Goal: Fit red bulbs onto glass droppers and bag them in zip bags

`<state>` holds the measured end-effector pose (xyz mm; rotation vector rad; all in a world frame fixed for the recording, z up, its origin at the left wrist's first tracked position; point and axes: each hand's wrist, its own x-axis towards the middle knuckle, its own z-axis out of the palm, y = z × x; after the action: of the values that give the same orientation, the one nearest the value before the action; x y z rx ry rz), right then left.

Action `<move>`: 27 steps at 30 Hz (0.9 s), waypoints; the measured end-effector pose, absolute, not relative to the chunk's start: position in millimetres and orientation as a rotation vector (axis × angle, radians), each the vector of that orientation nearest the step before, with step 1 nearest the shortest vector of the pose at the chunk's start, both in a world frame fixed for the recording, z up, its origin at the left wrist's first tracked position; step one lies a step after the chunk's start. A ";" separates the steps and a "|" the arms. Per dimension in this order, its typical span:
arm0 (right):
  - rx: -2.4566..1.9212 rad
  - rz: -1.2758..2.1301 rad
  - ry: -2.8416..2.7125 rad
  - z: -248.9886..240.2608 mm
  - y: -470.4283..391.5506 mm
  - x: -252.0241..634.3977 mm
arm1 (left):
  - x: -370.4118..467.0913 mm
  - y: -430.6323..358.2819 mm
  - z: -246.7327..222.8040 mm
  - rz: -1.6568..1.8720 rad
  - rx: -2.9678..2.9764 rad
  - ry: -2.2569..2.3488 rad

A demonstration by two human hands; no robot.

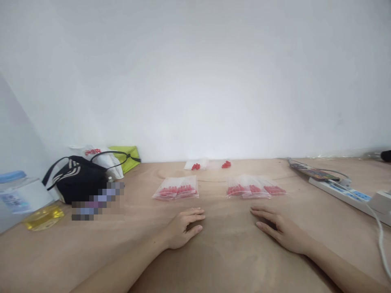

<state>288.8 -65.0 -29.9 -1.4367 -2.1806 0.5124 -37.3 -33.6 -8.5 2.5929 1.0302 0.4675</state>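
Note:
My left hand point(185, 228) rests on the wooden table with its fingers apart and nothing in them. Just beyond it lie overlapping clear plastic bags point(176, 188) with small red pieces inside. My right hand point(281, 228) also lies on the table, fingers stretched out and holding nothing. Ahead of that hand is another overlapping group of clear bags point(255, 187) with similar red pieces. Farther back, near the wall, a small clear bag point(190, 165) and a second small bag point(214, 164) show a few red pieces each. Neither hand touches a bag.
At left stand a jug with a blue cap point(12, 177) and yellow liquid point(44, 217), a black bag point(82, 179), a white bag point(114, 162) and a lime-green bag point(130, 156). At right lie a phone point(314, 171), a power strip point(342, 193) and a white cable point(380, 236).

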 end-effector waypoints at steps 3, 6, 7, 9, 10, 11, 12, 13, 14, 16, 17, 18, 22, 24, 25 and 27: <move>-1.429 0.504 -2.182 -30.5 -65.0 288.5 | -73.6 -42.9 -5.1 0.597 2.694 1.163; -1.401 0.494 -2.180 -31.0 -64.0 288.1 | -134.9 -46.4 1.6 0.811 2.724 1.586; -1.394 0.489 -2.180 -31.0 -63.6 287.8 | -157.4 -45.6 4.8 0.916 2.679 1.771; -1.383 0.480 -2.184 -30.5 -63.3 287.4 | -200.3 -42.6 11.5 1.051 2.556 2.180; -1.381 0.479 -2.187 -30.1 -63.3 287.3 | -219.3 -41.0 14.5 1.091 2.522 2.358; -1.384 0.477 -2.190 -29.7 -63.5 287.2 | -236.0 -39.7 16.9 1.050 2.510 2.474; -1.390 0.474 -2.192 -29.4 -63.7 287.4 | -250.3 -39.0 18.5 0.986 2.448 2.598; -1.398 0.471 -2.193 -29.1 -63.9 287.6 | -261.7 -38.8 19.2 0.907 2.305 2.743; -1.404 0.470 -2.195 -29.0 -64.1 287.9 | -270.3 -38.9 19.0 0.815 2.127 2.867; -1.406 0.475 -2.196 -29.3 -63.9 288.5 | -277.7 -38.9 16.3 0.726 1.841 3.016; -1.402 0.477 -2.194 -29.8 -63.5 288.5 | -276.2 -37.9 13.9 0.733 1.828 3.012; -1.399 0.475 -2.192 -30.4 -62.9 288.2 | -271.0 -35.8 11.1 0.783 1.912 2.952; -1.388 0.408 -2.185 -33.0 -58.7 283.5 | -220.4 -13.8 -2.8 1.009 2.514 2.244; -1.380 0.382 -2.187 -33.3 -57.0 280.1 | -188.8 2.7 -7.7 1.001 2.520 2.030; -1.380 0.378 -2.188 -33.0 -56.7 278.7 | -175.0 10.9 -8.9 0.963 2.523 1.947; -1.384 0.379 -2.192 -32.0 -56.8 277.1 | -154.8 25.0 -8.7 0.975 2.559 1.834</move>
<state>277.1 -56.8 -32.0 -1.3841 -2.1918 0.3789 -154.8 25.0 -8.7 2.5594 1.8338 0.9754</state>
